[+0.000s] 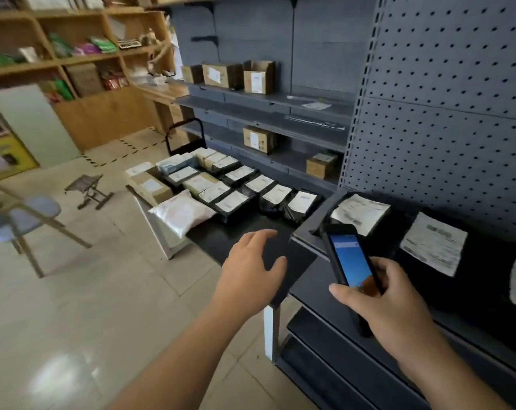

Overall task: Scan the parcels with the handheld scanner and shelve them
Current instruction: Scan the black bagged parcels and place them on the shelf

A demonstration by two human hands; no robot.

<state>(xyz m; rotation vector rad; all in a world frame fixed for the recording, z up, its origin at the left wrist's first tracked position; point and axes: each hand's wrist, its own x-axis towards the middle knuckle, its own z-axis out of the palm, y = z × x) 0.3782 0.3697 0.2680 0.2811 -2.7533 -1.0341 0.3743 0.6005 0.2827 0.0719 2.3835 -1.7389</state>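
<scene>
My right hand [389, 309] grips the black handheld scanner [350, 261], its blue screen lit and facing me, in front of the dark shelf [324, 279]. On that shelf lie black parcels with white labels [360, 213] [434, 244]. My left hand [251, 270] hovers with fingers spread above the near end of the black table [221, 241], holding nothing. Farther along the table lie several parcels: a white bag [181, 213], black bags with labels [302, 202] and cardboard boxes [150, 186].
Cardboard boxes [258, 76] stand on the grey upper shelves, with more boxes [259, 139] lower down. A pegboard panel [446, 113] rises on the right. A chair [23, 220] and a small stand [88, 187] sit on the tiled floor at left. Wooden shelving [73, 57] lines the back wall.
</scene>
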